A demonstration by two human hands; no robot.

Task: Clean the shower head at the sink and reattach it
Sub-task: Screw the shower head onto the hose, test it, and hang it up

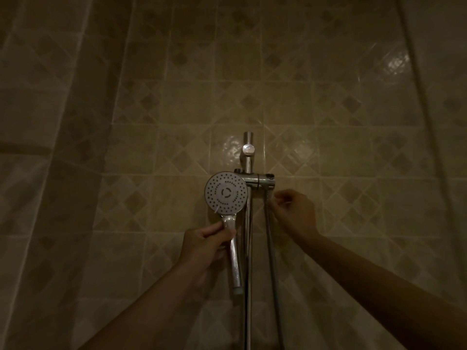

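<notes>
Holding the shower head [225, 193] by its handle, the left hand [205, 242] is closed around it beside the rail [248, 223]. The right hand [294, 213] pinches the hose [271, 248] under the holder [262, 182].

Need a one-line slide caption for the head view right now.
Left hand grips the shower head by its handle beside the rail; right hand pinches the hose under the bracket.
</notes>
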